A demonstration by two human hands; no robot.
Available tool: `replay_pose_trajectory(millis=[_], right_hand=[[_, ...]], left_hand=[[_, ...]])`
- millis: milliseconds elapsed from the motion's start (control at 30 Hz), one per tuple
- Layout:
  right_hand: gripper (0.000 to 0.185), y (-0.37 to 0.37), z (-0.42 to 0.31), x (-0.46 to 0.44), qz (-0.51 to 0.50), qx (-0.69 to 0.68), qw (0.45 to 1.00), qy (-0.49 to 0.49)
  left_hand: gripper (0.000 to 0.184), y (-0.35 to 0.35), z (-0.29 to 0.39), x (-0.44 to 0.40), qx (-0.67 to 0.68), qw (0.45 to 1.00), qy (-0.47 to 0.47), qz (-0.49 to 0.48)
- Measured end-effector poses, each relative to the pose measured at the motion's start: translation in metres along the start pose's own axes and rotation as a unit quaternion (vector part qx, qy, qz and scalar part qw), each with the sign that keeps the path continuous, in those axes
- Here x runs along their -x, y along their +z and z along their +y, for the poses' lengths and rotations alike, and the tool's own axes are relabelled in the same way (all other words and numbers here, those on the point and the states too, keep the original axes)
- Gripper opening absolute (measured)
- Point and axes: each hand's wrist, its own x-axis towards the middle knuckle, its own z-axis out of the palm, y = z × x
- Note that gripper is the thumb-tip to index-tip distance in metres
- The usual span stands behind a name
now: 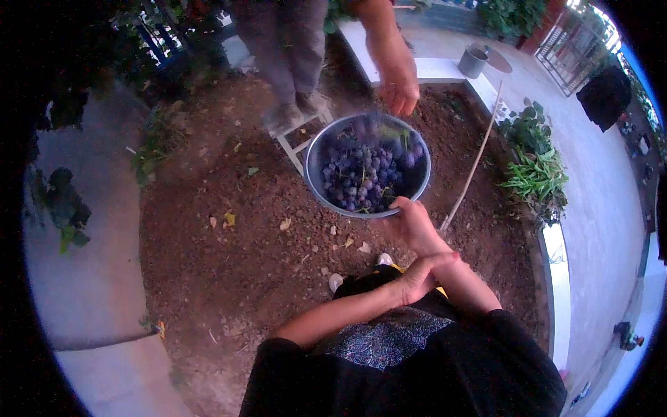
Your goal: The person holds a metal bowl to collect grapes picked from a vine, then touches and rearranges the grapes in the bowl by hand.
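A round metal bowl [313, 189] holds many dark purple grapes [361, 174]. On its near right rim, my right hand [410, 224] is closed, thumb over the edge. My left hand [422, 276] wraps round my right forearm near the wrist, below the bowl. Above the bowl's far side hangs another person's hand [401, 89], fingers pointing down. Beneath it, a blurred bunch of grapes with a green stem is at the bowl's right inner side; whether that hand touches it cannot be made out.
The other person stands on a pale wooden frame [290, 148] resting on brown soil [229, 278]. A long stick [474, 163] leans at the right, near green plants [535, 174]. A metal bucket [473, 62] stands on the white kerb [439, 68].
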Motion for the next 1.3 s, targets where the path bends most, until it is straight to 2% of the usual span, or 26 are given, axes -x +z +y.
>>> replay_pose_trajectory(millis=[100,267,367,433,467,500,533,567,600,633,667,700,733,767,800,867,967,1033,1067,1100,1167,1200,1233,1267,1300], right_hand=[[0.019,0.004,-0.005,-0.006,0.012,-0.013,0.999,-0.046],[0.020,0.011,-0.012,0.002,0.020,-0.034,0.998,-0.045],[0.021,0.007,-0.013,0.004,0.036,-0.020,0.999,-0.030],[0.022,0.001,-0.015,0.005,0.070,0.017,0.997,0.010],[0.021,-0.006,-0.014,0.002,0.045,0.041,0.998,-0.031],[0.018,-0.022,-0.009,-0.007,0.059,0.030,0.998,-0.012],[0.017,-0.018,-0.018,0.002,0.096,0.063,0.993,-0.034],[0.016,-0.026,-0.023,-0.005,0.098,0.084,0.992,-0.010],[0.014,-0.039,-0.021,-0.013,0.070,0.053,0.996,-0.010],[0.013,-0.036,-0.022,-0.009,0.070,-0.023,0.997,0.000],[0.013,-0.033,-0.024,-0.006,0.064,-0.051,0.997,0.009],[0.011,-0.031,-0.029,0.000,0.081,0.012,0.996,-0.019],[0.010,-0.027,-0.030,0.003,0.080,0.002,0.996,-0.038],[0.009,-0.023,-0.030,0.004,0.081,-0.009,0.995,-0.057],[0.007,-0.024,-0.025,0.002,0.094,-0.051,0.990,-0.087],[0.007,-0.034,-0.028,-0.010,0.088,-0.025,0.992,-0.082],[0.006,-0.048,-0.031,-0.018,0.081,-0.008,0.994,-0.076],[0.007,-0.050,-0.035,-0.017,0.075,-0.006,0.995,-0.061],[0.007,-0.052,-0.037,-0.013,0.074,-0.007,0.995,-0.062],[0.007,-0.047,-0.039,-0.007,0.065,-0.020,0.996,-0.050],[0.006,-0.042,-0.043,0.001,0.055,-0.035,0.997,-0.039],[0.006,-0.040,-0.046,0.003,0.037,-0.030,0.999,-0.016],[0.006,-0.036,-0.048,0.005,0.018,-0.026,1.000,0.005],[0.006,-0.017,-0.052,0.020,0.083,-0.027,0.996,-0.005],[0.006,-0.019,-0.056,0.023,0.079,-0.029,0.996,-0.008]], left_hand=[[0.047,-0.001,0.003,-0.002,-0.006,1.000,0.022,-0.014],[0.044,0.001,0.006,-0.001,-0.015,0.999,0.032,0.013],[0.049,0.001,0.005,-0.003,-0.026,0.999,0.029,-0.025],[0.056,0.003,0.011,0.001,-0.138,0.990,-0.010,0.029],[0.063,-0.006,0.009,-0.004,-0.240,0.969,0.012,0.048],[0.066,-0.006,0.017,-0.001,-0.350,0.937,-0.015,-0.001],[0.058,-0.010,0.027,-0.004,-0.529,0.847,0.043,-0.023],[0.050,-0.016,0.040,-0.004,-0.692,0.715,0.090,-0.041],[0.037,-0.002,0.063,0.014,-0.830,0.547,0.096,-0.044],[0.025,0.014,0.078,0.032,-0.932,0.348,0.087,-0.052],[0.018,-0.001,0.077,0.029,-0.958,0.233,0.165,-0.008],[0.013,-0.007,0.077,0.029,-0.964,0.108,0.240,0.033],[0.012,-0.012,0.079,0.026,-0.977,0.046,0.207,0.016],[0.012,-0.020,0.080,0.024,-0.977,0.042,0.207,0.021],[0.012,-0.036,0.076,0.016,-0.978,0.013,0.203,0.036],[0.012,-0.058,0.080,-0.001,-0.979,-0.011,0.198,0.050],[0.014,-0.059,0.086,-0.011,-0.987,0.036,0.154,0.004],[0.014,-0.041,0.092,-0.007,-0.996,-0.017,0.068,-0.055],[0.014,-0.042,0.087,-0.012,-0.996,-0.018,0.068,-0.055],[0.018,-0.043,0.083,-0.015,-0.928,0.322,0.145,0.116],[0.025,-0.045,0.080,-0.024,-0.717,0.611,0.200,0.269],[0.033,-0.030,0.090,-0.012,-0.827,0.525,0.130,0.152],[0.043,-0.013,0.098,0.002,-0.907,0.417,0.055,0.030],[0.042,0.005,0.096,0.015,-0.812,0.581,0.063,0.017],[0.042,0.010,0.086,0.012,-0.815,0.576,0.064,0.018]])
